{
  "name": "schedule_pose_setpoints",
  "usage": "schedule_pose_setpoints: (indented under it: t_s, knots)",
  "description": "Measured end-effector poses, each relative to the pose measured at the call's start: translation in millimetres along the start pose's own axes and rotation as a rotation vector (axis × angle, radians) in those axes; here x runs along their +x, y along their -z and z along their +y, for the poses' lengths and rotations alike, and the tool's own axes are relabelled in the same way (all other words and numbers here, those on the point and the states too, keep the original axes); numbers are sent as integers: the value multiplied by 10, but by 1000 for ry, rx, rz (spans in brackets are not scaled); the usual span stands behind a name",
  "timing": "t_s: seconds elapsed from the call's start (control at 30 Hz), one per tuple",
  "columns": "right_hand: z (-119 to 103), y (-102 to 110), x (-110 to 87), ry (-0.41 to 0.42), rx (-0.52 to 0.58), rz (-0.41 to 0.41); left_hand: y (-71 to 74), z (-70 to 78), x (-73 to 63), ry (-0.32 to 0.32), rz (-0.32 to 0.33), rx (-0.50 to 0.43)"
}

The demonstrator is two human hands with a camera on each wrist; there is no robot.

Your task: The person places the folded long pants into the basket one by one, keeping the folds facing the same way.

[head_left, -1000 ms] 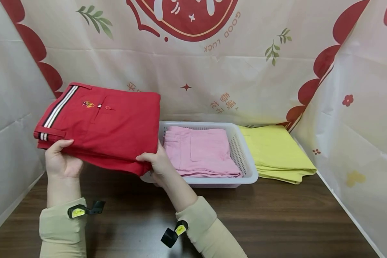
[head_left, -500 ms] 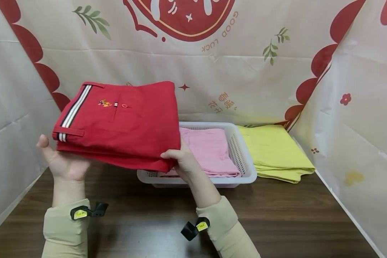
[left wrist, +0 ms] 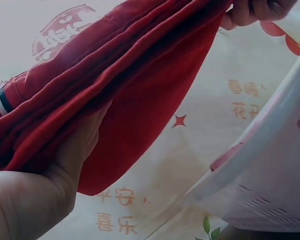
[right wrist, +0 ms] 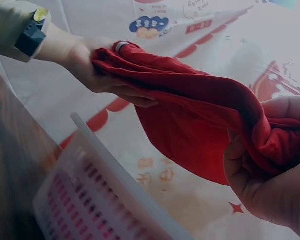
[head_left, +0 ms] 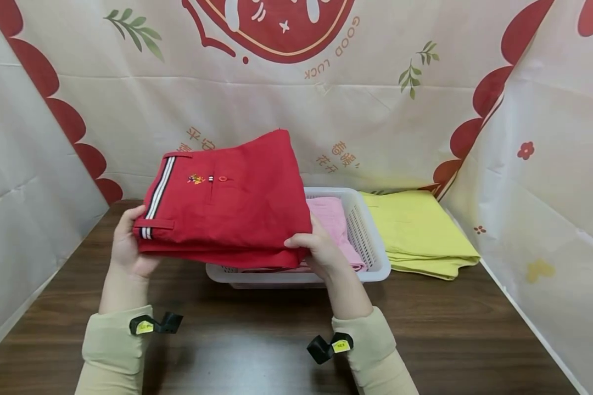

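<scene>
A folded pair of red trousers (head_left: pixel 227 214), with a striped waistband and small embroidery, is held up in front of the cloth backdrop. My left hand (head_left: pixel 130 249) grips the waistband end, thumb along the edge and fingers underneath. At the opposite end my right hand (head_left: pixel 323 249) pinches the folded layers, thumb on top; in the right wrist view its fingers (right wrist: pixel 237 165) curl round the fabric. Behind and below stands a white plastic basket (head_left: pixel 382 269) holding a folded pink garment (head_left: pixel 333 216). The red trousers hide the basket's left part.
A folded yellow garment (head_left: pixel 420 233) lies on the brown wooden table (head_left: pixel 237 340), right beside the basket. Printed cloth (head_left: pixel 257 104) stands behind the table, and more cloth (head_left: pixel 538 219) bounds it at both sides.
Both hands have carried the red trousers to the right, now covering more of the basket. The left thumb, spread away half a second ago, is back against the waistband edge.
</scene>
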State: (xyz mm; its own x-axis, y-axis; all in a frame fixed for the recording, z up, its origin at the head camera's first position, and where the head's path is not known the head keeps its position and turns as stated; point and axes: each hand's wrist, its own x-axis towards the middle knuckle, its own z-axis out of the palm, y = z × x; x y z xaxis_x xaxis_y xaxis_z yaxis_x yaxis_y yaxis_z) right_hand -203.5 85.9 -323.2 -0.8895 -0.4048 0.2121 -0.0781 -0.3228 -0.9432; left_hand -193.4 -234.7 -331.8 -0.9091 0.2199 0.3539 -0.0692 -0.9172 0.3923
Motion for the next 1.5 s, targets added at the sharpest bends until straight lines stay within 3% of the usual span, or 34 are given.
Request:
schedule_pose_setpoints:
  t_s: [0.2,0.57,1.0,1.1,1.37,1.5]
  knots:
    - [-98,203,-90,33,-35,-22,-82,-134,56,70,132,246]
    - [-219,524,-186,53,-99,-12,-127,-351,171,194,207,493]
    - [-442,860,-373,36,-138,-94,-245,-626,347,257,192,615]
    - [-468,940,-392,6,-179,-89,-247,-684,376,289,205,637]
    - [-518,1164,-443,-31,-237,-57,-211,-838,459,341,157,690]
    - [-476,1212,-458,-56,-260,-59,-183,-887,505,343,192,721]
